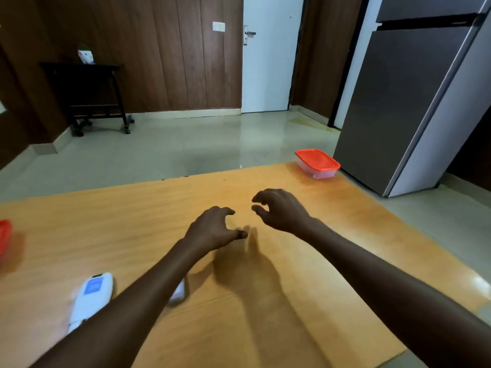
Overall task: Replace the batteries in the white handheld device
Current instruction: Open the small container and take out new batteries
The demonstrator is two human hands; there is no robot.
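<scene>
Wooden worktop, pale tiled floor beyond it, brown panelled wall and white door at the back.

Landmark: white handheld device, lying flat on the worktop near its left front, blue label facing up, dark tip pointing away from the person; its near end is hidden by the left forearm.

- Red item: at the frame's left edge, well left of the device and farther back; cut off, kind unclear.
- Dark wheeled side table: far behind the device, against the wall, a small white object on top.
- Small white piece: just right of the device, mostly hidden by the left forearm; cannot tell what it is.
- Left hand: right of the device and farther back, above the worktop, fingers loosely curled, holding nothing.
- Right hand: beside the left hand, apart from it, fingers likewise loosely curled, holding nothing.
- Red-lidded clear container: far right of the device, at the worktop's far edge.
- Grey refrigerator: beyond the container, on the floor.
</scene>
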